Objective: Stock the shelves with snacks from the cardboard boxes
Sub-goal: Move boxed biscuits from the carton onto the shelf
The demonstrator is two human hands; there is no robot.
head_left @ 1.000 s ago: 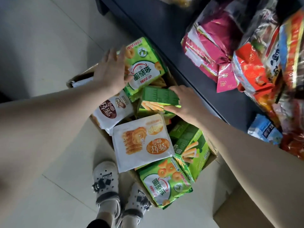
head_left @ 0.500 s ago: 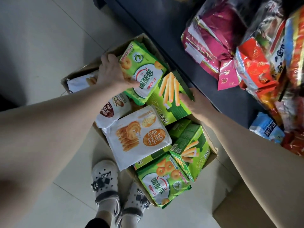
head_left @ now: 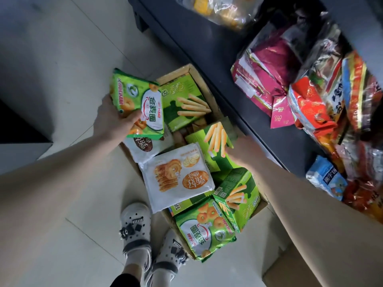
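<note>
Both forearms, the left [head_left: 62,172] and the right [head_left: 300,193], are bare down to the hands. On the feet are pale clog-style shoes, left clog [head_left: 135,226] and right clog [head_left: 172,251], each punched with round holes, studded with dark charms and crossed by a grey heel strap; one small plate seems to carry lettering, too small to read surely. White socks [head_left: 134,264] rise to a dark trouser hem [head_left: 124,282].

Pale glossy floor tiles [head_left: 62,48] with thin grout lines, beside a dark shelf unit [head_left: 207,48].
</note>
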